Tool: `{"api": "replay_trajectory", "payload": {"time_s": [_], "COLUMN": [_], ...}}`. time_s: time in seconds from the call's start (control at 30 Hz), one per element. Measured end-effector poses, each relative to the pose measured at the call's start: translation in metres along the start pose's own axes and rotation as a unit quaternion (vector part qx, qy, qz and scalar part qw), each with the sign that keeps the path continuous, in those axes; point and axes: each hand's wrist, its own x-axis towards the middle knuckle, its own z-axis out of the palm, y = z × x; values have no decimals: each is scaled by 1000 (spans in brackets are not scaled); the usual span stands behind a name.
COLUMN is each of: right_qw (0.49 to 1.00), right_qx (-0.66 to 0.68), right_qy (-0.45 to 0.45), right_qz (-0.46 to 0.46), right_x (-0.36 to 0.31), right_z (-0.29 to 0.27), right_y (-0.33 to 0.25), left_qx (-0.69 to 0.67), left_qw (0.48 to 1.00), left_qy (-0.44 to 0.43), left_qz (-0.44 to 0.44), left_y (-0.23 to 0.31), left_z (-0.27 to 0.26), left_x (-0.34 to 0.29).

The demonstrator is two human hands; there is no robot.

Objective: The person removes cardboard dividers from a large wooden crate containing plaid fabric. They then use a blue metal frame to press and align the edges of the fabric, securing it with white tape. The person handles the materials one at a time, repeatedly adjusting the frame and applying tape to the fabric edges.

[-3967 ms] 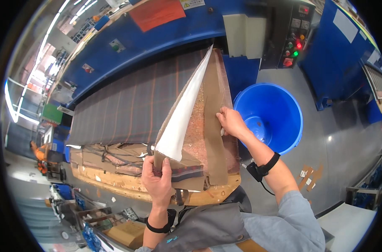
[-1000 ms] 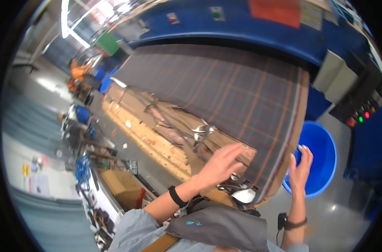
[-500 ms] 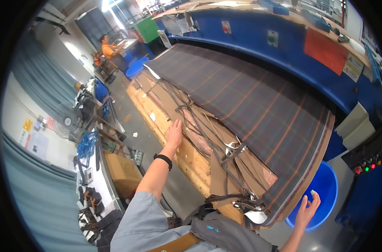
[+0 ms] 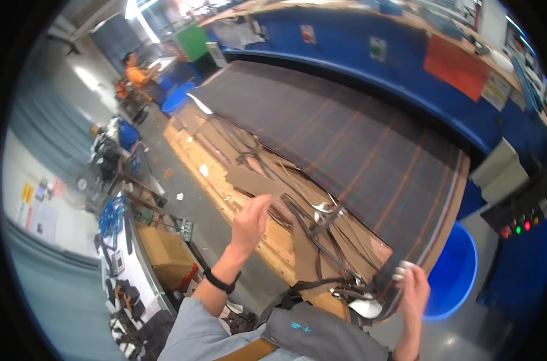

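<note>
A dark plaid fabric sheet (image 4: 339, 138) with orange lines lies over the long table. At its near right corner my right hand (image 4: 413, 292) is closed on the fabric edge, which looks slightly lifted and blurred. My left hand (image 4: 249, 225), with a black wristband, is raised over the near wooden edge. Its fingers are pressed together at a flat brown cardboard-like piece (image 4: 249, 179), which seems to be in the grip; the contact is partly hidden. Between the hands lie tangled dark strips (image 4: 312, 225) and brown offcuts (image 4: 306, 253).
A blue bin (image 4: 454, 277) stands by the table's right end, near a control box (image 4: 517, 219) with lit buttons. A blue machine (image 4: 346, 54) runs along the far side. At left are a cardboard box (image 4: 165, 256) and a white side table (image 4: 144, 277). A person in orange (image 4: 138, 78) works far left.
My left hand has lifted and closed, and a brown piece by it has risen. My right hand has moved left from over the blue bin to the fabric corner and closed.
</note>
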Motion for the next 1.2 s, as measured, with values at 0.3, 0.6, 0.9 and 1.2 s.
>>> {"api": "replay_trajectory", "payload": {"time_s": [0.3,0.6,0.9,1.2], "right_qw": [919,958,924,899], "right_qx": [172,268,250,151], "right_qy": [-312,103,285,404], "right_qz": [168,-23,-46,-75], "right_x": [30,-16,-64,-45], "right_z": [57,-83,-165,-185], "right_y": [-34,-31,25,26], "left_qx": [-227,-221,18,-207], "left_qw": [866,838,836,909], "left_qy": [-309,-427,-435,-352], "left_qz": [321,259,335,84], "left_y": [163,230,253,251], "left_z": [27,80,154,123], "left_x": [-42,-71,-109,-58]}}
